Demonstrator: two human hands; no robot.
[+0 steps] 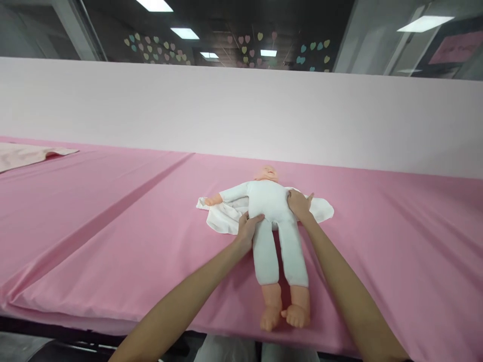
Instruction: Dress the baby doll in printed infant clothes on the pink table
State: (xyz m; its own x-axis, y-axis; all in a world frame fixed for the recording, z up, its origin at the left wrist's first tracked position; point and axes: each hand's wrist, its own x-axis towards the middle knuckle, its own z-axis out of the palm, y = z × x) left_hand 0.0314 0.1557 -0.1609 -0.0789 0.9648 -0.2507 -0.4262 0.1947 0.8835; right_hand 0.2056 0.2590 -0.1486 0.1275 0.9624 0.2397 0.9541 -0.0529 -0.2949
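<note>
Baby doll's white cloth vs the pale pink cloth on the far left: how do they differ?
The white cloth lies under the baby doll, while the pale pink cloth has nothing on it. The white cloth is rumpled; the pale pink cloth lies flatter. The white cloth stands out, the pale pink cloth nearly matches the surface. Both lie on the pink-covered table.

A long table runs across the room under a pink sheet [377,241], creased in a dark line toward the left. A paler pink cloth [26,155] lies bunched at the far left end. Behind rises a pale panel [241,113], and beyond it, paper hearts [251,50] dot the glass, with ceiling lights [184,33] above and a pink sign [456,48] at right.
</note>
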